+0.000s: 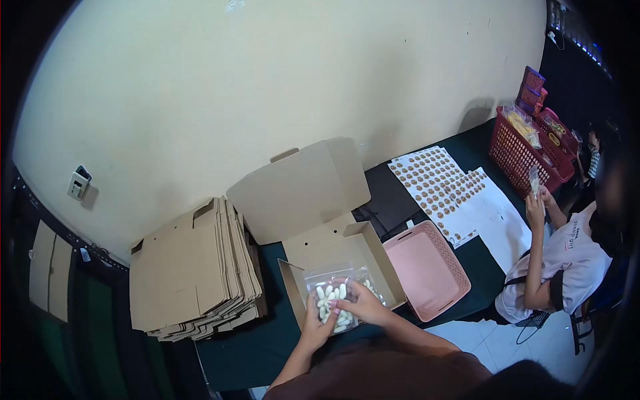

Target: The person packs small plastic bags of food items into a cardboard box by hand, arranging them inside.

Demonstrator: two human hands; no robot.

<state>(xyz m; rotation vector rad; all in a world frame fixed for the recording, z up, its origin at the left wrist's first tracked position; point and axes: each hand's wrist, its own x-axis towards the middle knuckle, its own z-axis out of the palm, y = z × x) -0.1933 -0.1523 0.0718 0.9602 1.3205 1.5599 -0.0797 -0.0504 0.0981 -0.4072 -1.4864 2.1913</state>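
Both my hands grip a clear plastic bag [342, 291] full of white oblong pieces, whose exact kind I cannot make out. My left hand [316, 324] holds its left side, and my right hand [361, 304] holds the right side with the thumb across the front. Under the bag stands an open cardboard box [383, 267] with its lid raised against the wall. Part of another clear bag [375, 285] shows inside the box, just beyond my right hand.
Flattened cardboard boxes [180, 267] are stacked at left. A pink basket [432, 263] stands right of the box. Beyond lie sheets with round stickers [433, 183] and a red basket [513, 147] of packets. At right, another person [567, 267] holds a small packet.
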